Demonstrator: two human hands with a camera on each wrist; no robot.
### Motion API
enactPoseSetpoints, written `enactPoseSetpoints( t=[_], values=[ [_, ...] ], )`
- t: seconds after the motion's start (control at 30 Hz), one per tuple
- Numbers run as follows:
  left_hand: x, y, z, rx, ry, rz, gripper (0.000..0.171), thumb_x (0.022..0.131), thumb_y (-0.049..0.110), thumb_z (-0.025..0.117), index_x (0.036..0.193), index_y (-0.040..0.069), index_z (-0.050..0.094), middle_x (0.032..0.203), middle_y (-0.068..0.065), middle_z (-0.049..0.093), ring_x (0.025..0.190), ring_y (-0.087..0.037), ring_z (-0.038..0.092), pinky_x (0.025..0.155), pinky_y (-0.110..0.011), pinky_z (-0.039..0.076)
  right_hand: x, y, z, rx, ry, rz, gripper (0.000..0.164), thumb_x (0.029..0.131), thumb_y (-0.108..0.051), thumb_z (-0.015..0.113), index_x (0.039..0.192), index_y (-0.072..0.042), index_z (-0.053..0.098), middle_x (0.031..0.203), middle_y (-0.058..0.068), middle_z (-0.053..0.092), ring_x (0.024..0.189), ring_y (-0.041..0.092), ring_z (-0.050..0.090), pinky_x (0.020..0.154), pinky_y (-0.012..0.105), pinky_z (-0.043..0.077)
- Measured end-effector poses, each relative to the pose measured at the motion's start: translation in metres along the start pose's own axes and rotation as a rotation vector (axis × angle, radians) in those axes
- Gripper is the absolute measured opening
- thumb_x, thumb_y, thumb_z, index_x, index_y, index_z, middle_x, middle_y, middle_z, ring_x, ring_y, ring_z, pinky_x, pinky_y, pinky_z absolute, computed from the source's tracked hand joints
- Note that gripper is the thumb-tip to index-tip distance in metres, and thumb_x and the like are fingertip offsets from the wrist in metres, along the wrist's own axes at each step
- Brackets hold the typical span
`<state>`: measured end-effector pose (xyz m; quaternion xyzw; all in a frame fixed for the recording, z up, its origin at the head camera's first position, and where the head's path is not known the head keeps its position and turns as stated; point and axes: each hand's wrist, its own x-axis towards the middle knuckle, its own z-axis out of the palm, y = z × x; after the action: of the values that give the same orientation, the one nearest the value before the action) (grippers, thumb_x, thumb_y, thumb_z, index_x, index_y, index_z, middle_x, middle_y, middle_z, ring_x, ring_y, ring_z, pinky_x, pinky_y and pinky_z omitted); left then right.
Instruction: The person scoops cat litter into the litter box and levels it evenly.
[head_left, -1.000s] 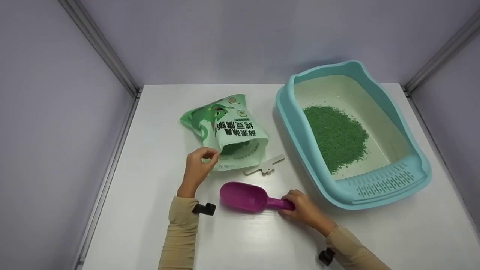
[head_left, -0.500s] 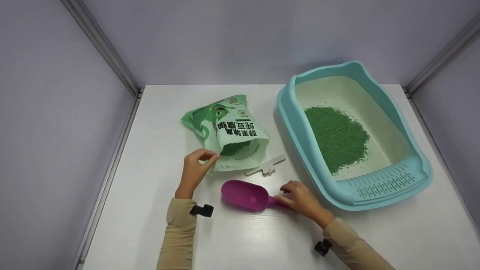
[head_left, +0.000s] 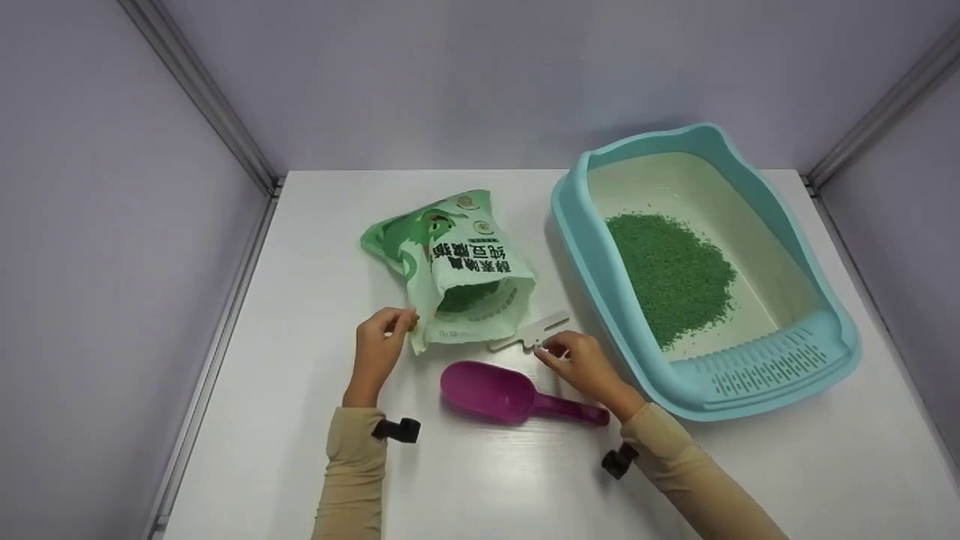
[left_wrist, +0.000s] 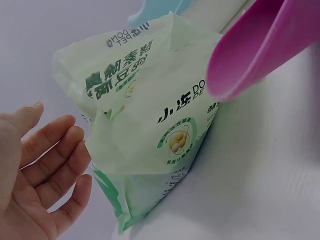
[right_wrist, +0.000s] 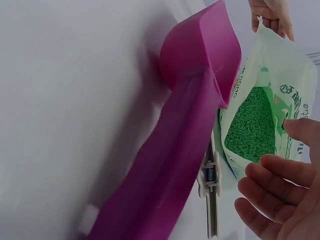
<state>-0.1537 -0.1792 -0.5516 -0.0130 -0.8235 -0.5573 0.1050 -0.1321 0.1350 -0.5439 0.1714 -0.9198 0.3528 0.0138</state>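
Note:
An opened green bag of cat litter lies on the table, its mouth toward me. My left hand is beside the bag's left front corner; in the left wrist view its fingers are relaxed and hold nothing. A pale bag clip lies in front of the bag's mouth. Close to that clip hovers my right hand, thumb and fingers apart in the right wrist view. The purple scoop rests on the table, nothing gripping its handle. Green pellets show inside the bag.
A blue litter box stands at the right, with a heap of green litter on its pale floor. Its slotted front ledge is near my right forearm. Walls border the table at the back and sides.
My right hand has let go of the scoop's handle and moved up and left to the clip. My left hand has drawn slightly down and left, away from the bag's mouth.

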Motion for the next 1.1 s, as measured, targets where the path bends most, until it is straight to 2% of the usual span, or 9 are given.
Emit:
enactPoseSetpoints(
  t=[0.2, 0.37, 0.47, 0.57, 0.7, 0.8, 0.9, 1.03, 1.1],
  values=[
    [-0.001, -0.004, -0.002, 0.052, 0.029, 0.0, 0.016, 0.091, 0.019, 0.067, 0.09, 0.005, 0.074, 0.086, -0.011, 0.074, 0.076, -0.009, 0.064, 0.072, -0.018, 0.052, 0.023, -0.002, 0.001, 0.049, 0.025, 0.039, 0.015, 0.088, -0.014, 0.068, 0.085, 0.0, 0.073, 0.079, 0.014, 0.074, 0.069, 0.026, 0.069, 0.062, 0.024, 0.056],
    [-0.003, -0.007, -0.003, 0.08, 0.061, 0.002, 0.012, 0.087, 0.015, 0.071, 0.089, 0.003, 0.073, 0.087, -0.012, 0.074, 0.077, -0.017, 0.066, 0.071, -0.02, 0.053, 0.039, -0.002, 0.002, 0.059, 0.066, 0.092, 0.017, 0.088, -0.014, 0.068, 0.085, 0.003, 0.072, 0.08, 0.017, 0.074, 0.071, 0.029, 0.07, 0.065, 0.031, 0.057],
    [-0.005, -0.009, -0.003, 0.099, 0.065, -0.03, 0.011, 0.085, 0.015, 0.072, 0.086, 0.004, 0.073, 0.083, -0.012, 0.074, 0.075, -0.015, 0.064, 0.07, -0.019, 0.052, 0.049, -0.002, 0.001, 0.068, 0.105, 0.154, 0.018, 0.088, -0.014, 0.068, 0.084, 0.004, 0.072, 0.079, 0.019, 0.073, 0.071, 0.028, 0.069, 0.067, 0.031, 0.055],
    [-0.007, -0.011, -0.002, 0.115, 0.058, -0.064, 0.012, 0.084, 0.016, 0.073, 0.083, 0.004, 0.071, 0.079, -0.012, 0.072, 0.071, -0.011, 0.062, 0.068, -0.017, 0.05, 0.058, -0.002, 0.0, 0.11, 0.154, 0.224, 0.021, 0.089, -0.016, 0.067, 0.083, 0.004, 0.071, 0.078, 0.02, 0.072, 0.066, 0.021, 0.065, 0.064, 0.026, 0.051],
    [-0.009, -0.011, 0.0, 0.124, 0.011, -0.099, 0.016, 0.084, 0.017, 0.073, 0.082, 0.002, 0.067, 0.077, -0.014, 0.07, 0.069, -0.01, 0.06, 0.066, -0.018, 0.05, 0.071, -0.002, -0.001, 0.168, 0.202, 0.305, 0.027, 0.093, -0.02, 0.062, 0.083, 0.004, 0.07, 0.077, 0.02, 0.07, 0.063, 0.008, 0.055, 0.062, 0.022, 0.045],
    [-0.009, -0.01, 0.001, 0.13, -0.053, -0.148, 0.019, 0.087, 0.019, 0.07, 0.085, 0.0, 0.067, 0.08, -0.015, 0.07, 0.073, -0.014, 0.062, 0.068, -0.021, 0.052, 0.078, -0.003, -0.001, 0.174, 0.217, 0.348, 0.031, 0.095, -0.024, 0.061, 0.084, 0.004, 0.071, 0.079, 0.02, 0.07, 0.065, 0.012, 0.056, 0.064, 0.023, 0.046],
    [-0.01, -0.01, 0.002, 0.135, -0.116, -0.203, 0.022, 0.09, 0.021, 0.066, 0.087, -0.001, 0.069, 0.083, -0.016, 0.07, 0.077, -0.018, 0.064, 0.07, -0.025, 0.052, 0.085, -0.001, 0.0, 0.194, 0.211, 0.392, 0.034, 0.095, -0.026, 0.06, 0.086, 0.005, 0.07, 0.076, 0.016, 0.069, 0.063, 0.01, 0.056, 0.062, 0.022, 0.045],
    [-0.01, -0.012, 0.003, 0.133, -0.171, -0.227, 0.025, 0.092, 0.02, 0.062, 0.077, 0.002, 0.068, 0.075, -0.012, 0.069, 0.068, -0.012, 0.059, 0.064, -0.023, 0.048, 0.092, 0.0, 0.0, 0.269, 0.182, 0.455, 0.037, 0.095, -0.028, 0.059, 0.087, 0.007, 0.068, 0.066, 0.006, 0.065, 0.056, 0.003, 0.05, 0.056, 0.019, 0.042],
    [-0.011, -0.012, 0.002, 0.123, -0.184, -0.223, 0.027, 0.093, 0.02, 0.061, 0.071, 0.004, 0.066, 0.07, -0.011, 0.068, 0.062, -0.009, 0.053, 0.061, -0.021, 0.044, 0.095, 0.001, 0.001, 0.319, 0.166, 0.486, 0.036, 0.095, -0.027, 0.059, 0.087, 0.007, 0.067, 0.064, 0.001, 0.062, 0.056, 0.004, 0.051, 0.054, 0.018, 0.042]
  ],
)
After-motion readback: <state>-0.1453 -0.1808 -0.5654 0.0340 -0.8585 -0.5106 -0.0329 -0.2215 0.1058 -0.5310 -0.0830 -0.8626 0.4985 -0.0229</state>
